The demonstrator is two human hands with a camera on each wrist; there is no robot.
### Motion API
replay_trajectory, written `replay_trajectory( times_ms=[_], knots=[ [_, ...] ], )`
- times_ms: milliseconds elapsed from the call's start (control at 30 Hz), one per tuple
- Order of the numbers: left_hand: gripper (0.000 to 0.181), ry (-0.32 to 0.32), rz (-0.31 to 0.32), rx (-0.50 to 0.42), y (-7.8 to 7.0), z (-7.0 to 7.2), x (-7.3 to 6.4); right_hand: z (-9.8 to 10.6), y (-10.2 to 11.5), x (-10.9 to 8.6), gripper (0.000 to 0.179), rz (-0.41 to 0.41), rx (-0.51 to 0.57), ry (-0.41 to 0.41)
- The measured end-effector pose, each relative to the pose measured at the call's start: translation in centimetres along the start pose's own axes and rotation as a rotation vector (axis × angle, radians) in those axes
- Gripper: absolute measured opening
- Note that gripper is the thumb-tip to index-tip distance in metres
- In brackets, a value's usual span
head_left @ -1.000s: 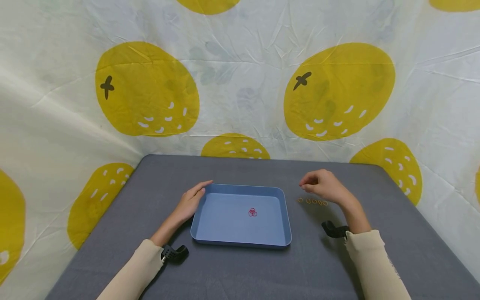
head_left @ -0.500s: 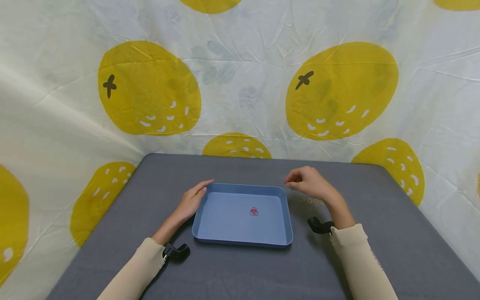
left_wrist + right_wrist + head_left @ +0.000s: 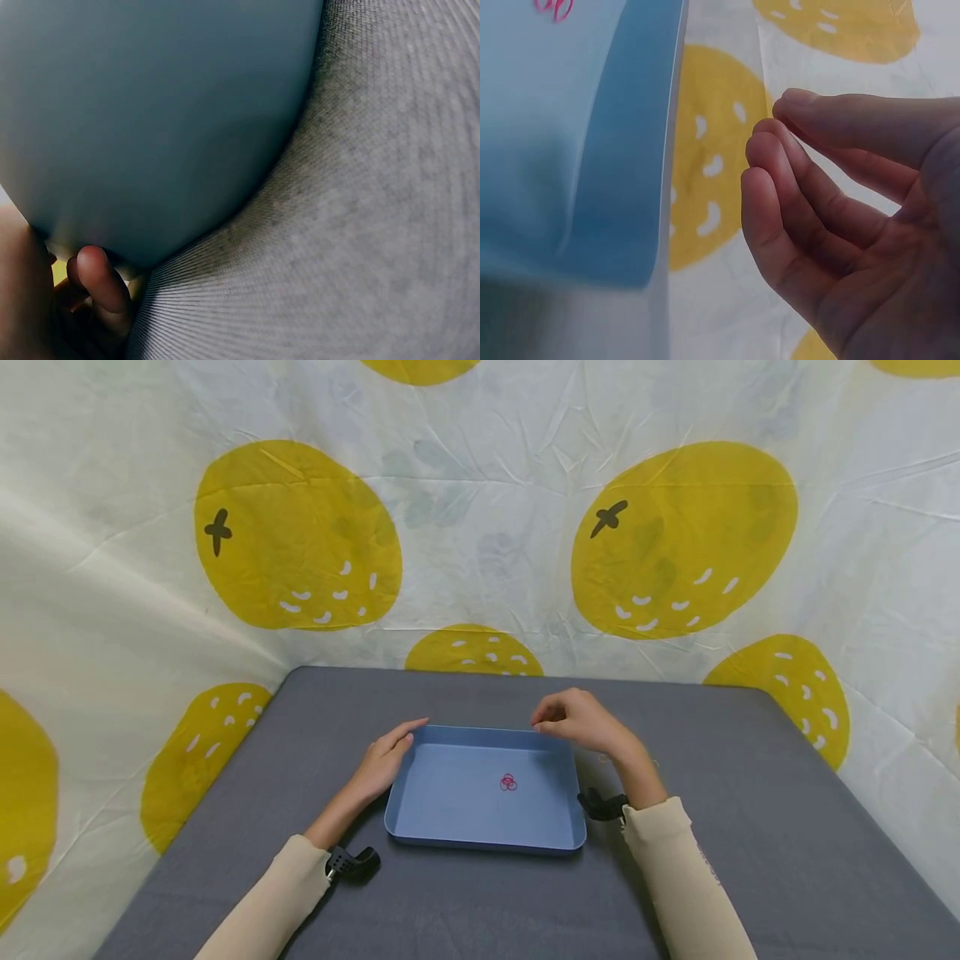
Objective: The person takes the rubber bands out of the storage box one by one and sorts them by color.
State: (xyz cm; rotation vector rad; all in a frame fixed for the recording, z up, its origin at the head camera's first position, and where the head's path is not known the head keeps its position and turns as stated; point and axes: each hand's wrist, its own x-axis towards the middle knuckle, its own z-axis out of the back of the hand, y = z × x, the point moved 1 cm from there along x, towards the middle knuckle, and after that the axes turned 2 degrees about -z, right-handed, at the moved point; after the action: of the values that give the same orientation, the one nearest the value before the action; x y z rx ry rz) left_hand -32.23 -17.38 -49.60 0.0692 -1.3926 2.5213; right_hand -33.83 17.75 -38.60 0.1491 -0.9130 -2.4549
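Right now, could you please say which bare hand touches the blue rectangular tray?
The left hand, touching the tray at its left side; the right hand hovers apart.

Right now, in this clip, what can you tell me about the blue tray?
The blue tray is a shallow rectangle with rounded corners and low walls, smooth and matte; metal or plastic, I can't tell. It lies flat and upright on the grey table. Overlapping red rings sit inside, right of centre. The left hand rests against its left side, near the far corner. The right hand covers its far right corner in the head view, apart from it in the right wrist view.
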Motion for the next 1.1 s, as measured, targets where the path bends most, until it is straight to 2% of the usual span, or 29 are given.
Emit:
replay_trajectory(
  times_ms=[233,533,700,867,1100],
  knots=[
    [0.041,-0.001,0.001,-0.001,0.1,0.0,0.0,-1.5,0.9,1.2,0.015,0.015,0.019,0.031],
    [0.041,-0.001,0.002,-0.003,0.2,0.0,0.1,-3.5,1.1,2.1,0.012,0.042,0.008,0.093],
    [0.041,0.002,-0.004,-0.009,0.2,0.0,0.1,-4.3,0.8,2.5,0.011,0.051,0.010,0.165],
    [0.041,0.003,0.000,-0.004,0.2,0.0,0.1,-5.0,0.0,2.6,0.009,0.028,-0.003,0.247],
    [0.041,0.002,0.004,0.003,0.2,-0.1,0.2,-5.9,-1.0,2.7,0.009,0.011,0.000,0.301]
  ],
)
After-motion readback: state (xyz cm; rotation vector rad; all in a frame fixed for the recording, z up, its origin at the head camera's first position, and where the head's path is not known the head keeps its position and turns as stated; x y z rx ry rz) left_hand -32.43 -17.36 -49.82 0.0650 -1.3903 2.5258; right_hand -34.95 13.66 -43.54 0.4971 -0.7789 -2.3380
